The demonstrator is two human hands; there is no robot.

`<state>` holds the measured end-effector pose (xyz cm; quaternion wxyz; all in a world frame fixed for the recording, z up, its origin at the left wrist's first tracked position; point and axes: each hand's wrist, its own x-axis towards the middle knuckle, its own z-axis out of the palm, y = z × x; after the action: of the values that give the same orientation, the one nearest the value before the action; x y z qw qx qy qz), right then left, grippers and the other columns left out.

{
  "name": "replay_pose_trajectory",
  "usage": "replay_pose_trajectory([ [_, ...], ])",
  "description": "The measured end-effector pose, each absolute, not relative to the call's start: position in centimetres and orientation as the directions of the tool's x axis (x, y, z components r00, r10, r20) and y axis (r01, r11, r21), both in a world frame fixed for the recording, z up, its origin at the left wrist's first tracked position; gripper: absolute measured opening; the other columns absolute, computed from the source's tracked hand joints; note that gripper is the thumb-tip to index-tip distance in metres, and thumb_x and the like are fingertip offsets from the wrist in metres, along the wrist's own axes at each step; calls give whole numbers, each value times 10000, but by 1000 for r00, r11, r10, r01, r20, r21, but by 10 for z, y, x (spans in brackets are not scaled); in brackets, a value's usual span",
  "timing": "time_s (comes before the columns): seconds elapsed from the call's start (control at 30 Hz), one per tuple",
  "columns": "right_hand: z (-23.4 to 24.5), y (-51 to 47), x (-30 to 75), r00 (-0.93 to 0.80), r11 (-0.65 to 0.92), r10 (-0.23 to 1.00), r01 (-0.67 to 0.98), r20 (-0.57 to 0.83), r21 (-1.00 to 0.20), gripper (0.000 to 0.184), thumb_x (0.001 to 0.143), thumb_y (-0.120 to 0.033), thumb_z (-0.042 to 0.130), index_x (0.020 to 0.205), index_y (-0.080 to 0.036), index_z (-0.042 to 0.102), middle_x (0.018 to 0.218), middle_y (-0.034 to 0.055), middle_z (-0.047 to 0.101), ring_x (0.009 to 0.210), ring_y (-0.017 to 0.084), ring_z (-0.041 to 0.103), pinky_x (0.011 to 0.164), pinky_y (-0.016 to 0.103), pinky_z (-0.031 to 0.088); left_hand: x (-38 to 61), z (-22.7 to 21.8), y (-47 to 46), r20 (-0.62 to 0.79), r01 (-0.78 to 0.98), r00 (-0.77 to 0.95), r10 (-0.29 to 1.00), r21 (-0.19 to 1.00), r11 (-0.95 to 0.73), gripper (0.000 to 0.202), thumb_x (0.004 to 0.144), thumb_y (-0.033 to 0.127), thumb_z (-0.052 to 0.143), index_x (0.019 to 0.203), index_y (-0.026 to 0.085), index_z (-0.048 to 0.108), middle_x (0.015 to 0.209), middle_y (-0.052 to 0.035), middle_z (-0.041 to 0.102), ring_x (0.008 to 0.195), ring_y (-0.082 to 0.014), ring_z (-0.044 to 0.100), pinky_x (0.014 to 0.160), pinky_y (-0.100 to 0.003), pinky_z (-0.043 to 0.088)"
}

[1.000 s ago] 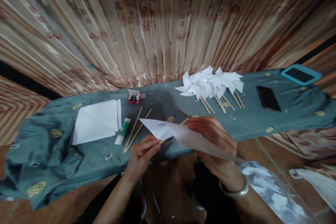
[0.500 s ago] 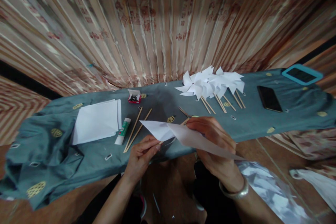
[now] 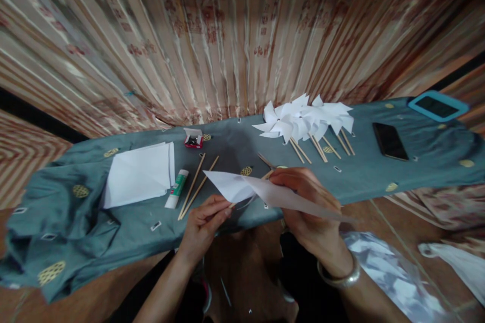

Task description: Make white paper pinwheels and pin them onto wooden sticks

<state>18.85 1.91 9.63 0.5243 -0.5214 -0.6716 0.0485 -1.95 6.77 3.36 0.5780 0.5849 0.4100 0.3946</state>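
Observation:
My left hand point(image 3: 207, 219) is closed in a pinch at the near edge of a folded white paper point(image 3: 229, 185), where the end of a thin wooden stick shows at the fingertips. My right hand point(image 3: 308, 202) is closed around the paper's right part, which hides some of its fingers. A short length of wooden stick point(image 3: 267, 174) appears between the paper and the right fingers; its middle is behind the paper. Just beyond lie scissors point(image 3: 266, 161), partly covered by the hand. Two more wooden sticks point(image 3: 197, 189) rest left of the paper.
On the cloth-covered table point(image 3: 212, 161) are a stack of white paper point(image 3: 138, 174), a glue stick point(image 3: 176, 189), an open red box point(image 3: 193, 139), several white pinwheels point(image 3: 306, 118), a phone point(image 3: 389, 141) and a blue-framed device point(image 3: 437, 106). A clear bag of white paper pieces point(image 3: 394, 272) is at right.
The paper's right end has shifted slightly, and its left tip sits a little higher and further right. Both hands keep their hold.

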Motion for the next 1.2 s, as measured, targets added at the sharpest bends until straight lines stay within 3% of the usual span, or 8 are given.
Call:
replay_pose_trajectory([
  [0.3,92,23,187,207,396,803,515,559,-760,214,848,-90,622,969,-259,672,940,25,728,916,188,682,813,354,549,-21,35,69,-24,70,371,928,998,-2,181,780,311,701,927,289,804,812,-57,702,765,-166,619,670,-233,471],
  [0.6,99,23,184,173,389,794,593,583,-705,147,863,-136,597,941,-232,676,899,39,732,863,183,689,773,331,549,-20,37,68,-43,74,371,928,997,17,187,775,322,698,905,251,811,788,-63,689,718,-156,596,634,-230,464],
  [0.73,94,21,185,233,333,828,528,511,-781,151,850,-145,629,949,-239,694,931,31,744,884,183,690,780,321,548,-20,36,68,-26,84,362,932,996,-5,180,779,325,698,887,239,813,783,-60,683,728,-159,598,646,-235,475],
  [0.83,91,20,185,326,272,834,458,444,-846,145,824,-185,681,950,-250,715,918,11,758,778,157,683,684,273,539,-20,35,67,-19,76,354,935,997,-9,161,774,320,705,857,237,815,786,-58,679,729,-158,599,643,-233,478],
  [1.0,87,24,186,404,116,894,206,193,-972,75,784,-300,731,805,-228,729,731,-8,733,593,121,607,541,233,476,-20,34,67,-2,83,371,929,996,-31,169,797,283,684,910,265,809,817,-52,690,751,-152,602,676,-230,474],
  [1.2,76,40,194,339,-41,932,-260,-131,-965,209,671,-372,821,785,-215,745,710,1,739,608,128,623,585,243,492,-16,31,63,-29,92,395,918,996,-8,202,813,290,666,963,266,799,834,-52,687,746,-154,586,673,-241,461],
])
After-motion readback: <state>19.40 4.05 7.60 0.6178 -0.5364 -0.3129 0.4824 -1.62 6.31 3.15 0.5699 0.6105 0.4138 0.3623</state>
